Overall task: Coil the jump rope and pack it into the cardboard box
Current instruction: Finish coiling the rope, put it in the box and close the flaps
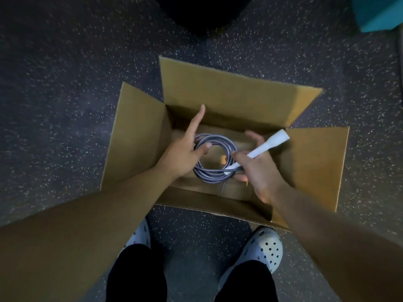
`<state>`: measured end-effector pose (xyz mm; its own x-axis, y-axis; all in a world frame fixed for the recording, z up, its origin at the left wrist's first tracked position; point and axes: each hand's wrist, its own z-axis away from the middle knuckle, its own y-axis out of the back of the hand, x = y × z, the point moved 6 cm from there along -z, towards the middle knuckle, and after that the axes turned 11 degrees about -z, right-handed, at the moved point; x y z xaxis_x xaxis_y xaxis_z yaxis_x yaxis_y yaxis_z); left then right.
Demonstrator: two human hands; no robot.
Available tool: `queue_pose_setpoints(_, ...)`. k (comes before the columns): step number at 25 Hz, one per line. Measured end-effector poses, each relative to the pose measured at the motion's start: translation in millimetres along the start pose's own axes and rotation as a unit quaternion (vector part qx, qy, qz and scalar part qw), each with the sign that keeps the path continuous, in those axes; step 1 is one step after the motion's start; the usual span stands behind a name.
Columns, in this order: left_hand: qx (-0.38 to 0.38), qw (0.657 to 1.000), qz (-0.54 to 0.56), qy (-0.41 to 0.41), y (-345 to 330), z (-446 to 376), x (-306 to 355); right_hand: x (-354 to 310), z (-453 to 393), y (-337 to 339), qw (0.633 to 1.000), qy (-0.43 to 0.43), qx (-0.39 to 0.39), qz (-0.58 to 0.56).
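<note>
Standing nearest the lens, two bare forearms are reaching down over dark trouser legs and a pair of pale perforated clogs (265, 249) planted on the speckled floor (65, 105). Just beyond the toes, the cardboard box (144, 136) is sitting open on that floor, its four flaps splayed outward.

Judging by how things lie, the coiling looks finished and the packing step is under way: the grey jump rope (214, 156) is wound into a neat ring and is hanging inside the box mouth, though whether it is touching the bottom cannot be told.

On one side, the left hand (181, 153) is holding the coil, thumb hooking over the strands while the index finger is pointing straight out toward the far wall. On the other side, the right hand (259, 168) is curling its fingers round the coil and pinning a white handle (265, 149) against it; that handle is slanting up and out toward the right flap. A short rope tail is dangling below the ring. No second handle is showing.

Next, the move probably calls for lowering the ring flat, tucking the protruding handle inside the walls, and letting go without the loops springing apart.
</note>
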<state>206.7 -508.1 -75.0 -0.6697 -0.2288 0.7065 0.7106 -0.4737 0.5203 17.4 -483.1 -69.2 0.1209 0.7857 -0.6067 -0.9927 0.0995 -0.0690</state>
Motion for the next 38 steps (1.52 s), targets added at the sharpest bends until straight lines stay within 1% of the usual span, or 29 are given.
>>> queue_pose_setpoints(2, -0.040, 0.998, -0.008, 0.047, -13, -7, -17, 16, -18, 2, 0.997, -0.071, 0.039, 0.009)
queue_pose_setpoints(4, -0.049, 0.992, -0.015, 0.115, -23, -19, -32, 31, -36, 4, 0.990, -0.122, 0.064, 0.007)
queue_pose_setpoints(6, -0.073, 0.981, -0.050, 0.173, -35, -31, -47, 46, -51, 4, 0.983, -0.173, 0.065, -0.002)
queue_pose_setpoints(7, -0.086, 0.977, -0.060, 0.187, -41, -34, -52, 52, -57, 2, 0.981, -0.187, 0.058, 0.006)
queue_pose_setpoints(9, -0.089, 0.973, -0.073, 0.199, -53, -42, -66, 63, -72, 3, 0.981, -0.184, 0.055, 0.029)
queue_pose_setpoints(11, -0.090, 0.968, -0.092, 0.216, -62, -46, -84, 75, -89, 5, 0.983, -0.163, 0.071, 0.041)
queue_pose_setpoints(12, -0.098, 0.965, -0.106, 0.217, -67, -49, -92, 80, -97, 6, 0.984, -0.143, 0.081, 0.069)
queue_pose_setpoints(13, -0.108, 0.963, -0.121, 0.215, -72, -51, -98, 83, -105, 6, 0.982, -0.121, 0.089, 0.118)
queue_pose_setpoints(15, -0.109, 0.962, -0.139, 0.208, -79, -53, -104, 89, -116, 8, 0.963, -0.074, 0.110, 0.235)
queue_pose_setpoints(17, -0.086, 0.964, -0.158, 0.196, -83, -49, -102, 92, -117, 7, 0.942, -0.047, 0.117, 0.311)
queue_pose_setpoints(18, -0.073, 0.965, -0.167, 0.191, -83, -44, -99, 93, -115, 8, 0.937, -0.044, 0.116, 0.327)
queue_pose_setpoints(20, -0.051, 0.966, -0.151, 0.205, -77, -32, -86, 89, -102, 11, 0.938, -0.045, 0.120, 0.322)
queue_pose_setpoints(22, -0.034, 0.961, -0.134, 0.239, -56, -15, -69, 69, -76, 12, 0.937, -0.039, 0.125, 0.324)
queue_pose_setpoints(24, -0.031, 0.960, -0.130, 0.247, -29, 8, -48, 42, -39, 10, 0.940, -0.037, 0.103, 0.323)
queue_pose_setpoints(26, -0.018, 0.967, -0.105, 0.231, 7, 40, -13, 9, 9, 5, 0.953, -0.020, 0.081, 0.291)
queue_pose_setpoints(29, 0.021, 0.973, -0.086, 0.214, 59, 82, 34, -38, 64, 1, 0.964, 0.024, 0.082, 0.252)
queue_pose_setpoints(32, 0.083, 0.970, -0.113, 0.196, 97, 99, 64, -76, 84, 3, 0.957, 0.079, 0.085, 0.264)
queue_pose_setpoints(34, 0.110, 0.969, -0.137, 0.175, 115, 100, 77, -89, 86, 7, 0.953, 0.085, 0.068, 0.284)
queue_pose_setpoints(36, 0.153, 0.950, -0.206, 0.178, 130, 102, 80, -96, 81, 10, 0.939, 0.085, 0.045, 0.331)
queue_pose_setpoints(37, 0.184, 0.932, -0.240, 0.202, 137, 105, 76, -102, 77, 9, 0.923, 0.094, 0.036, 0.372)
queue_pose_setpoints(38, 0.204, 0.914, -0.251, 0.244, 141, 110, 68, -108, 71, 8, 0.904, 0.103, 0.026, 0.415)
